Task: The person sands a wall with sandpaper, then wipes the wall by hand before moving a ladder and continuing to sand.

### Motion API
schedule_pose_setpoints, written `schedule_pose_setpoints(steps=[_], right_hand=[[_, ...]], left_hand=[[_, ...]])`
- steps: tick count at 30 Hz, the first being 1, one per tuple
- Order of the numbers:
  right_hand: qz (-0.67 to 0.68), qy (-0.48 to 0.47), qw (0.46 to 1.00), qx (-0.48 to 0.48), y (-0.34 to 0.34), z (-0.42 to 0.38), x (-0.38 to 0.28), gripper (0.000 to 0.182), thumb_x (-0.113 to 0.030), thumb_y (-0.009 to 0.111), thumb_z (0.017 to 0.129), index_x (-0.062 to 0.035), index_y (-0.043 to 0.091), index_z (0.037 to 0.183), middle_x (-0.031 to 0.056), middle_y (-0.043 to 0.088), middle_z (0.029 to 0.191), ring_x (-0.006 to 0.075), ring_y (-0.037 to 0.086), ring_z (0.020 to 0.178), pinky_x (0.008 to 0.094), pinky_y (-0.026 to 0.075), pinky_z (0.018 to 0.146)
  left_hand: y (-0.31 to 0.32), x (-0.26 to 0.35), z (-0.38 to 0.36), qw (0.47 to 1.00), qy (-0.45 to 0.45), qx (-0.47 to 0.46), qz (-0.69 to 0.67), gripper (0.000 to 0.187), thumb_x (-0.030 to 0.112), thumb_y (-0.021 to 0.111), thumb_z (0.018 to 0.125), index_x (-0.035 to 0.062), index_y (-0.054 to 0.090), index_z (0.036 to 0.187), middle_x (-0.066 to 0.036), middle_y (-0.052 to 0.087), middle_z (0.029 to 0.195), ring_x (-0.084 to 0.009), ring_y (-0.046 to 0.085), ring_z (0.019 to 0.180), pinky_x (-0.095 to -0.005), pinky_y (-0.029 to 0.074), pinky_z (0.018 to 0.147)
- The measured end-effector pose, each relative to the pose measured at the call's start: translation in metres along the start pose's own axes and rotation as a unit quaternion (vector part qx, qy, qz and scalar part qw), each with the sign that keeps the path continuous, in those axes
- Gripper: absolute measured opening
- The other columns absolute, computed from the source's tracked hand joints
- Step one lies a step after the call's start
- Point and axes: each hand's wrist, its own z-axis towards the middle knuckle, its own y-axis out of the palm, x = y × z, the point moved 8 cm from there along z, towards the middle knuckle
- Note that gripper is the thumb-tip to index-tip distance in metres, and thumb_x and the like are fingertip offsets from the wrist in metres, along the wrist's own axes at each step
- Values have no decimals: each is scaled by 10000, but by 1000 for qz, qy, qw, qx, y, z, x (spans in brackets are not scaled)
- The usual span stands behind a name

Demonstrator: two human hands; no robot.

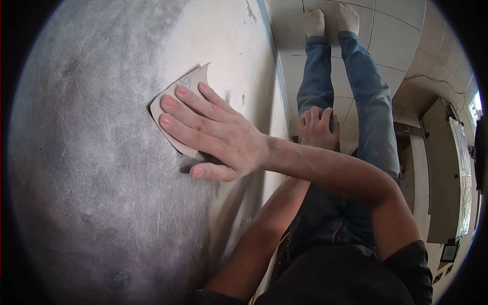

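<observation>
My right hand (218,127) reaches across to the left and lies flat on a folded piece of pale paper (175,137), its fingers stretched and the thumb apart below. Faint writing shows on the paper's upper part, and its underside is hidden. The paper rests against a large scuffed surface (112,152), grey on the left and whitish towards the right. My left hand (318,128) rests on the jeans near a knee, under the right forearm, with its fingers slightly bent and apart. Nothing shows in it.
Bare feet (330,21) stand on pale floor tiles (394,43) at the top. A blue-green strip (274,48) edges the whitish surface. At the right are a tall grey-green panel (445,173) and a thin cable (432,80) on the floor.
</observation>
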Motion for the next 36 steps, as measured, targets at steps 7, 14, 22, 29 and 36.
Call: schedule_pose_setpoints(steps=[7, 14, 22, 29, 36], right_hand=[[-6, 30, 999, -31, 14, -48, 0, 619, -434, 400, 1014, -66, 357, 1510, 134, 290, 1593, 326, 230, 1486, 530, 104, 1208], [-20, 84, 995, 40, 6, -16, -6, 554, -273, 507, 1007, -77, 365, 1506, 145, 294, 1586, 333, 261, 1475, 529, 250, 1177], [-32, 195, 976, 88, -9, 11, 2, 594, -223, 488, 1016, 23, 272, 1511, 238, 268, 1569, 390, 268, 1459, 501, 270, 1177], [62, 242, 968, 19, 2, -4, -45, 612, -151, 499, 1007, 82, 225, 1501, 305, 253, 1547, 414, 250, 1458, 493, 260, 1187], [-29, 244, 961, 129, -29, 50, 30, 574, -169, 442, 1030, 102, 229, 1489, 347, 292, 1510, 439, 302, 1427, 464, 261, 1194]], left_hand=[[0, 3, 3, 1000, 7, -11, 5, 256, 297, 592, 921, 113, 664, 1084, -85, 545, 1017, -265, 504, 1029, -439, 351, 928], [5, -3, -1, 1000, 0, -30, 4, 273, 303, 586, 925, 110, 662, 1102, -83, 541, 1032, -257, 500, 1051, -436, 346, 938], [3, -1, 2, 999, -2, -44, -2, 285, 311, 577, 931, 110, 662, 1114, -83, 538, 1039, -251, 494, 1069, -428, 342, 944], [1, 1, 0, 1000, 12, -25, -3, 267, 297, 589, 922, 116, 659, 1106, -82, 546, 1027, -258, 502, 1047, -430, 347, 933], [-4, 3, 2, 1000, 6, -7, 15, 247, 280, 601, 912, 118, 657, 1090, -77, 545, 1023, -258, 504, 1046, -422, 355, 925]])
